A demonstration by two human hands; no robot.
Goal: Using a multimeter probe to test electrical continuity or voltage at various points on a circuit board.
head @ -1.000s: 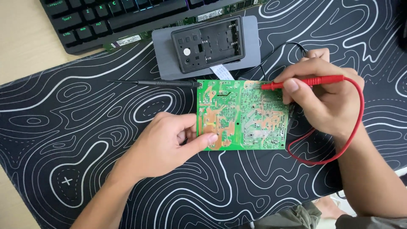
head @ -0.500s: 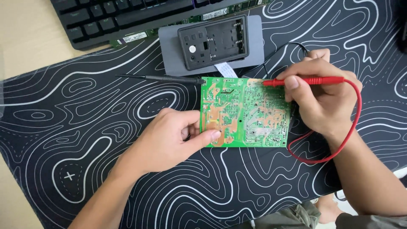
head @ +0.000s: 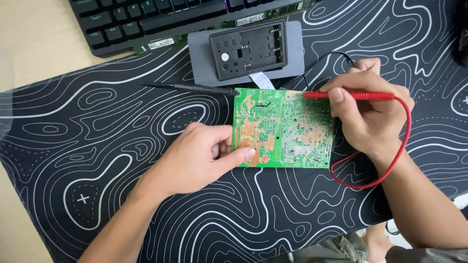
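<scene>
Head view, left hand: the left hand [head: 195,158] rests on the desk mat [head: 97,146] at the lower left corner of the circuit board [head: 282,129]; its thumb lies pressed on the board's bottom left edge, the other fingers curled loosely beside the left edge, so it pins the board flat rather than lifting it.
Head view, right hand: the right hand [head: 370,114] sits at the board's right edge, fingers closed in a pen-like grip round the red probe [head: 351,95].
Head view, red probe: it lies almost level, its tip reaching left onto the upper middle of the board; its red lead [head: 390,170] loops down past the wrist and back toward the board's lower right corner.
Head view, circuit board: 1 green board with tan copper areas and many solder points, flat on the mat, near the middle of the frame, between the 2 hands.
Head view, black probe: the black probe [head: 190,87] lies on the mat, held by neither hand, pointing left, its near end at the board's upper left corner.
Head view, grey device: a grey device [head: 246,51] with a dark panel lies just above the board, a pale ribbon strip running from it toward the board's top edge.
Head view, keyboard: a dark keyboard [head: 161,19] lies along the top, partly on the pale counter [head: 34,44].
</scene>
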